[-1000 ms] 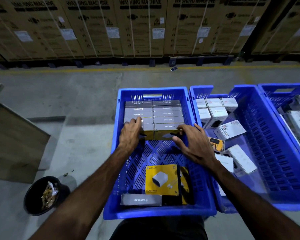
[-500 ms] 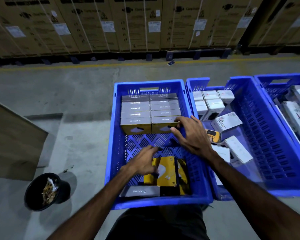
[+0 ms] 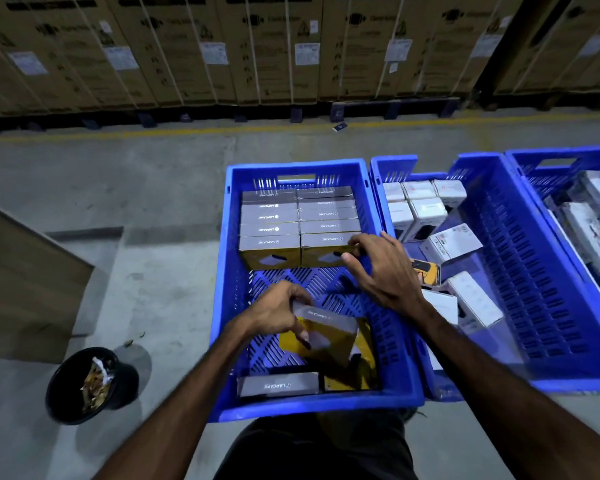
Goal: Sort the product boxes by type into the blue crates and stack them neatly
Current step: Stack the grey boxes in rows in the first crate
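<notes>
Left hand: at 6 o'clock in the centre crate, fingers curled round a tilted yellow box, gripping its upper left corner.
Right hand: fingers spread and bent, thumb and fingertips pinching the near right box of the stacked rows.
Stacked rows: 2 columns of flat cardboard boxes with grey tops and yellow fronts, packed against the crate's 12 o'clock wall.
Loose boxes: 1 grey-topped box lies flat at the 6 o'clock wall, beside another yellow one partly under the held box.
Centre crate: glossy blue plastic, slotted walls, diamond-lattice floor.
Second crate: at 3 o'clock, touching the first; white cube-like boxes grouped at its far left corner, more white boxes tumbled nearer, 1 small yellow box among them.
Third crate: further toward 3 o'clock, holding long white boxes.
Floor: smooth grey concrete with a yellow painted line.
Bin: round, black, at 8 o'clock, scraps inside.
Room: tall brown strapped cartons line the 12 o'clock side.
</notes>
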Available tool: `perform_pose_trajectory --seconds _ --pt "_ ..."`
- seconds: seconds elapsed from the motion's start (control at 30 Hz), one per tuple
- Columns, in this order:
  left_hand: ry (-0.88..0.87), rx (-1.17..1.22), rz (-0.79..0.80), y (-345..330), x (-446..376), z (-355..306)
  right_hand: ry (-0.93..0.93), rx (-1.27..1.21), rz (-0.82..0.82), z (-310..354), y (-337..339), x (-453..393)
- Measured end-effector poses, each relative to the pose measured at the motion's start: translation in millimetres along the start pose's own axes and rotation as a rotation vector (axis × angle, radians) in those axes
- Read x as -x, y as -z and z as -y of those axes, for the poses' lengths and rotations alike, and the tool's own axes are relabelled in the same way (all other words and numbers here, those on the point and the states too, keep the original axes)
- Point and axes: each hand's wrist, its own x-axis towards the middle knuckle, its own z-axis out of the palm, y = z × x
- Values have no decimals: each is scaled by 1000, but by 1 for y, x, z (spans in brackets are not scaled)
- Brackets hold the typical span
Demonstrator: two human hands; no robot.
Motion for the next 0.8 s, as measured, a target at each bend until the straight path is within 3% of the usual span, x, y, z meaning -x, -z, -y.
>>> perform_pose_trajectory --seconds 0.1,0.23,0.53,0.63,0.8 --pt "-99 116 -198 6 19 -3 14 1 -19 -1 0 -1" --pt "-171 66 -448 7 17 -7 36 -13 -54 -1 0 -1" --pt "-348 -294 -656 -7 -44 -25 -44 -58 -166 4 4 1" --pt "-326 -449 -722 -14 -67 -31 -77 -110 -222 5 8 1" --pt "-251 -483 -737 -20 -83 -17 -89 -122 -230 7 8 2"
